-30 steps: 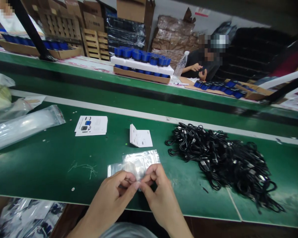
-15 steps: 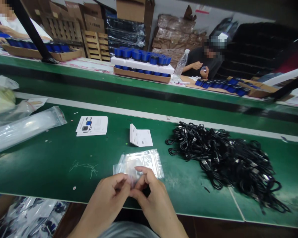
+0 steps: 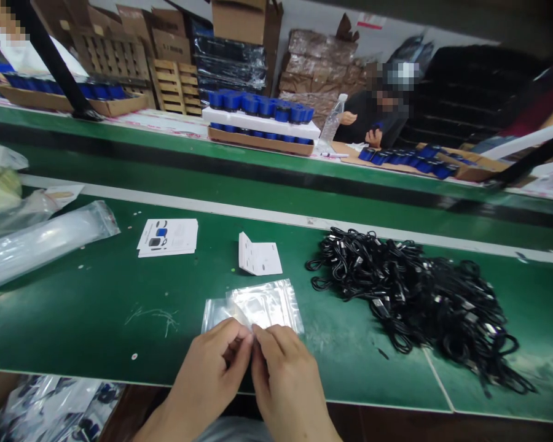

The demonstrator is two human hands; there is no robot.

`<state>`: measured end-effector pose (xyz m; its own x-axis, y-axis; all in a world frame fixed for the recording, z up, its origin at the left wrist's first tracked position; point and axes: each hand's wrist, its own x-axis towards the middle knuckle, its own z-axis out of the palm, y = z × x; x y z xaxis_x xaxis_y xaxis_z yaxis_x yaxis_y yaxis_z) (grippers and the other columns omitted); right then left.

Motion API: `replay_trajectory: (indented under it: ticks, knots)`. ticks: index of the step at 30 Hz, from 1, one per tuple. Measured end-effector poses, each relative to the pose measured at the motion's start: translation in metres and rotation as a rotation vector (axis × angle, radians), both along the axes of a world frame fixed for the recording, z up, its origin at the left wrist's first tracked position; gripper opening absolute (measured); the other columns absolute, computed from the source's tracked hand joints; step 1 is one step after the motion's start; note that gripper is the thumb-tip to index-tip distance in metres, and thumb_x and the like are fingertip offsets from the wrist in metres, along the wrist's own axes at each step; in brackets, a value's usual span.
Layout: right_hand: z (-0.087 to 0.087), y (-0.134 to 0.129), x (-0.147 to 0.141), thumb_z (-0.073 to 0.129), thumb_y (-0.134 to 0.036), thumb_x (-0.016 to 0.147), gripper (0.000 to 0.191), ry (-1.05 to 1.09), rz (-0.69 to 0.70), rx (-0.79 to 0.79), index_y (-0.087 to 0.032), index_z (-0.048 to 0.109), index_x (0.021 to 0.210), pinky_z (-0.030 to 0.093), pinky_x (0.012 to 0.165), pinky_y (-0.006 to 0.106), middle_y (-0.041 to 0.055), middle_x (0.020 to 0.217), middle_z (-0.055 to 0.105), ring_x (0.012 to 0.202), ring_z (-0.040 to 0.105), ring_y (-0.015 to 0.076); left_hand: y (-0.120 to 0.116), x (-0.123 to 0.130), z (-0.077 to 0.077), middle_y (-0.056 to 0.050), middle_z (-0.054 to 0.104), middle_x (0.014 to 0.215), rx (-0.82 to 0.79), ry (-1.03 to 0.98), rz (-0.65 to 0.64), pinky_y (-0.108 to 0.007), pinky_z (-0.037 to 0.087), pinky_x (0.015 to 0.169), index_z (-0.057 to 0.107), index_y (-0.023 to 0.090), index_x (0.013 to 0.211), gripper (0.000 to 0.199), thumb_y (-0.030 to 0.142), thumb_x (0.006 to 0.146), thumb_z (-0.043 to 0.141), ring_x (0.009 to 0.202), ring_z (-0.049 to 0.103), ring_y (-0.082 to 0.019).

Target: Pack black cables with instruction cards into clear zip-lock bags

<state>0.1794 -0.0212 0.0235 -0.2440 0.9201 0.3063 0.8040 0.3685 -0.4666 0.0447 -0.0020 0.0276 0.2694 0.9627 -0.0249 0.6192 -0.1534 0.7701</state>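
My left hand (image 3: 219, 362) and my right hand (image 3: 286, 368) meet at the table's near edge, both pinching the edge of a clear plastic bag (image 3: 215, 312). Under and behind it lie more clear zip bags (image 3: 267, 304). Just beyond the bags stands a folded white leaflet (image 3: 263, 258), partly open. A stack of printed leaflets (image 3: 175, 236) lies to the left. On the right is a large heap of coiled black cables (image 3: 396, 282).
Long plastic packs (image 3: 50, 236) lie at the left. Across the green table (image 3: 96, 313), blue round items (image 3: 262, 105) sit in trays beside a plastic bottle (image 3: 332, 120). A person (image 3: 373, 116) works there. Filled bags (image 3: 59, 399) are below at lower left.
My right hand's fingers have closed in beside my left fingertips, where they were spread before. The held bag has turned and shifted slightly left. The person across has moved their hands apart.
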Motion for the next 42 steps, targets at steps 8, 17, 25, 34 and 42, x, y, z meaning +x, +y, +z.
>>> replay_trajectory:
  ticks: [8,17,25,34,42]
  knots:
    - [-0.009,0.004,-0.003,0.043,-0.01,0.081,0.024,-0.082,-0.149,0.001,-0.019,0.053,0.061,0.029,0.054,0.03,0.0052,0.058,0.056,0.056,0.053,0.0198,0.0,0.0,-0.009,0.005,0.05,0.055,0.063,0.006,0.054,-0.019,0.039,0.049,0.044,0.022,0.06,0.022,0.019,0.082,0.046,0.05,0.051,-0.01]
    - [0.032,0.052,0.024,0.057,-0.025,0.086,0.023,0.231,0.0,-0.267,-0.018,0.058,0.108,0.046,0.08,0.034,0.0075,0.101,0.067,0.093,0.06,0.0234,-0.001,-0.007,-0.013,0.006,0.049,0.051,0.012,-0.086,0.14,-0.02,0.043,0.05,0.041,0.022,0.059,0.029,0.027,0.087,0.04,0.048,0.054,-0.011]
    - [0.024,0.119,0.007,0.064,-0.049,0.079,0.076,0.411,0.008,-0.522,-0.013,0.034,0.138,0.042,0.094,0.042,0.0176,0.126,0.055,0.113,0.053,0.028,-0.001,-0.006,-0.015,0.005,0.05,0.052,0.072,-0.108,0.127,-0.019,0.039,0.047,0.041,0.022,0.058,0.025,0.022,0.083,0.042,0.046,0.052,-0.01]
    - [0.025,0.143,0.008,0.068,-0.033,0.077,0.067,0.493,-0.081,-0.725,-0.013,0.039,0.134,0.05,0.069,0.032,0.0116,0.106,0.062,0.077,0.064,0.0184,-0.001,-0.007,-0.017,0.007,0.046,0.053,0.126,-0.113,0.098,-0.018,0.037,0.047,0.041,0.021,0.059,0.025,0.021,0.084,0.043,0.046,0.048,-0.008]
    - [0.039,0.14,0.013,0.064,-0.024,0.084,0.05,0.587,-0.086,-0.833,-0.008,0.044,0.127,0.051,0.073,0.028,0.0104,0.099,0.063,0.076,0.062,0.0143,-0.003,-0.008,-0.017,0.006,0.048,0.054,0.135,-0.114,0.098,-0.017,0.039,0.047,0.043,0.021,0.059,0.024,0.019,0.083,0.043,0.046,0.05,-0.008]
